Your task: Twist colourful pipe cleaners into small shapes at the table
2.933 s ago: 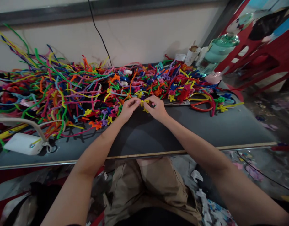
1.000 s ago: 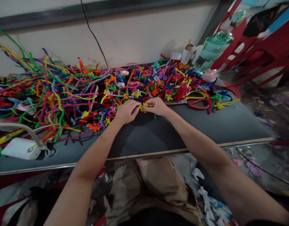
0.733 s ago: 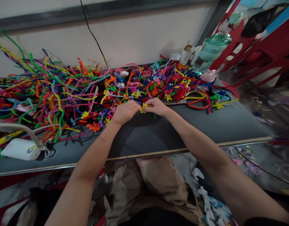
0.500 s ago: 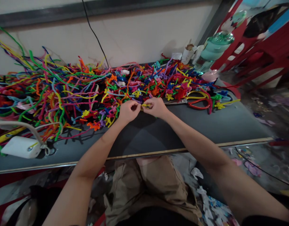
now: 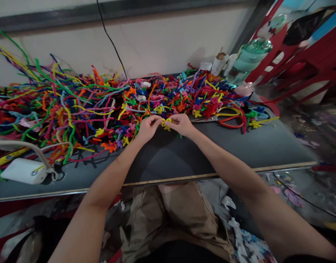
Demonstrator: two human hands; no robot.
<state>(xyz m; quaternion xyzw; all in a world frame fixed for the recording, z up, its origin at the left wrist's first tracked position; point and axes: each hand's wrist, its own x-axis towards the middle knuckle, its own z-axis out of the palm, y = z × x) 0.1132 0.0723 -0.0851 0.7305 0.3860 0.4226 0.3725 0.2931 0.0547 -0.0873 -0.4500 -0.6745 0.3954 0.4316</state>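
Between my two hands is a small yellow pipe-cleaner flower [image 5: 166,127], its looped petals showing in the gap. My left hand [image 5: 149,128] pinches its left side between thumb and fingertips. From the right, my right hand [image 5: 181,124] pinches the other side. Both hands are just above the dark table [image 5: 168,157], at the front edge of a heap of coloured pipe cleaners [image 5: 85,98]. Scissors [image 5: 228,117] with red and yellow handles lie right of my right hand, blades toward it. The fingertips partly cover the flower.
A white box-like device [image 5: 24,171] with a bent white arm stands at the table's left. At the back right are a white cup [image 5: 219,63] and a teal bottle [image 5: 248,60]. A black cord [image 5: 111,42] hangs down the wall. Red chairs [image 5: 307,69] stand beyond the right end.
The fingers have shifted slightly apart, and more of the yellow flower, with its looped petals, shows between them. Both hands still pinch it in nearly the same place.
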